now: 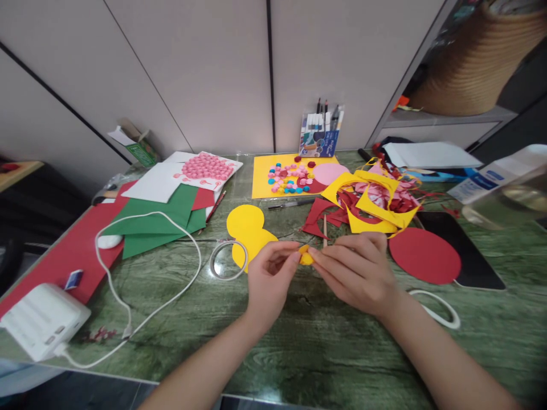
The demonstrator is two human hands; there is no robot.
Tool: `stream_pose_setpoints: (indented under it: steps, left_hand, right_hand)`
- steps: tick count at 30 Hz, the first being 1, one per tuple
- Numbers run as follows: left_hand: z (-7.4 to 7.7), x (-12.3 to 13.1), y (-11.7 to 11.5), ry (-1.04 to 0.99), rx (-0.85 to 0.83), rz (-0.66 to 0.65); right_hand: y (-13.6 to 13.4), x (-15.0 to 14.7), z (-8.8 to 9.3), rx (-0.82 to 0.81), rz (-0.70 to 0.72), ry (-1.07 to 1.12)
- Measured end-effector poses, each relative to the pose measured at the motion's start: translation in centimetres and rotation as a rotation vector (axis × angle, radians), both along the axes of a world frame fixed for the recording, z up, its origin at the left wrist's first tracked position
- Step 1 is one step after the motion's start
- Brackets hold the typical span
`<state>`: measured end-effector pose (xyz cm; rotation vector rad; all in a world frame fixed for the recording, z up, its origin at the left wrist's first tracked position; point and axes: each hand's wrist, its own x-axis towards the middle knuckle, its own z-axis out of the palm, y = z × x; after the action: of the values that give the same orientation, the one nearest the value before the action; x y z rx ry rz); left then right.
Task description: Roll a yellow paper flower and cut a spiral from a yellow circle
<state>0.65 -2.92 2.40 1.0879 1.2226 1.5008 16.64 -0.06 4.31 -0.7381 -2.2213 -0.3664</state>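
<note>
Between the fingertips of both hands is a small folded piece of yellow paper (306,256). My left hand (273,276) pinches its left side, fingers curled. From the right, my right hand (361,273) pinches the other side with thumb and fingertips. Left of my left hand lie yellow paper circles (245,222), partly overlapping, and a roll of tape (228,278) rests on their edge. A thin wooden stick (325,230) lies just beyond my right hand beside red paper scraps (317,219). To its right is a large red paper circle (425,256).
A yellow sheet (261,176) carries many small coloured paper balls. Yellow cut-offs (376,205) are heaped at right, near a black tablet (481,256). A white cable (199,250) loops at left from a white power bank (45,322). Green sheets (156,228) lie behind.
</note>
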Motion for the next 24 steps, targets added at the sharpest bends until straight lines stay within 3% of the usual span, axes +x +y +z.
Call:
stream_pose_setpoints:
  steps: [8,16,24]
  left_hand:
    - [-0.8,0.1,0.2,-0.117,-0.060,0.002]
    - [-1.9,0.1,0.2,-0.104,-0.011,0.034]
    - [-0.8,-0.1,0.1,-0.007,0.000,-0.038]
  right_hand:
    - [0.1,0.1,-0.8,0.099,0.009,-0.066]
    - [-0.1,-0.5,-1.2,0.143,-0.029,-0.066]
    - [-0.1,-0.8,-0.6,0.164,-0.037,-0.056]
